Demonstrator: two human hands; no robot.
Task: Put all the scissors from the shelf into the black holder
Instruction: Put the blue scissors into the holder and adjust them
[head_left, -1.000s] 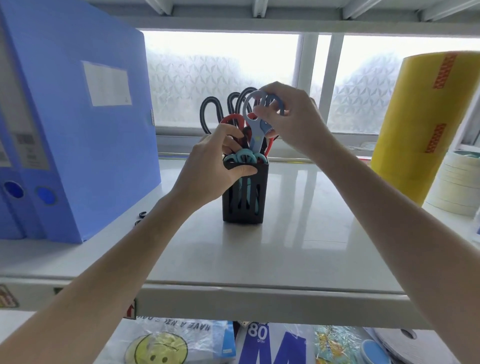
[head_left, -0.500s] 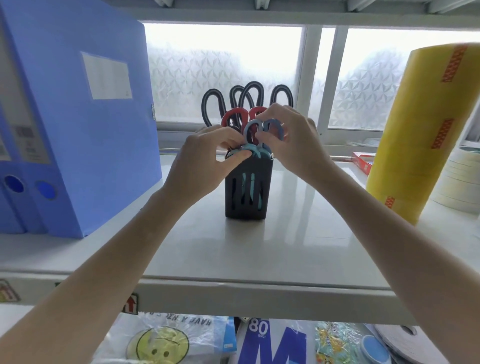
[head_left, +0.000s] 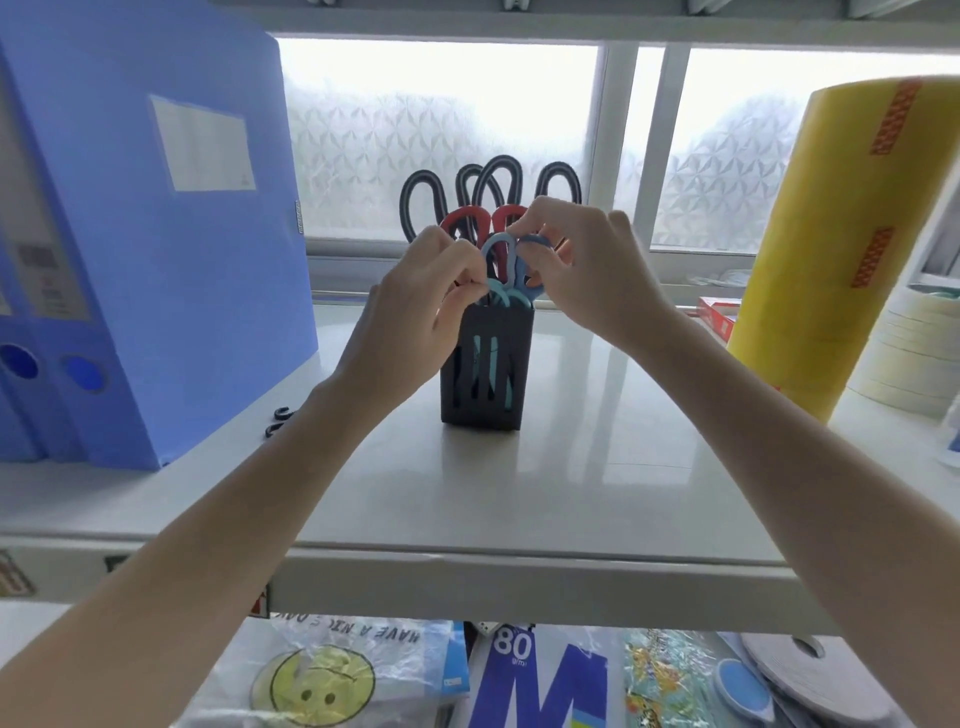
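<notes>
Both hands were at the black holder mid-shelf: right hand pinched the blue scissors w/ fingers curled; left hand gripped teal handles at rim.

Left arm: bare forearm reaching up and forward toward the black holder.
Left hand: at the holder's upper left rim, fingers curled and pinched at its top.
Right arm: bare forearm angled in from the right.
Right hand: above the holder's right rim, fingertips pinching the blue scissors handle loops.
</notes>
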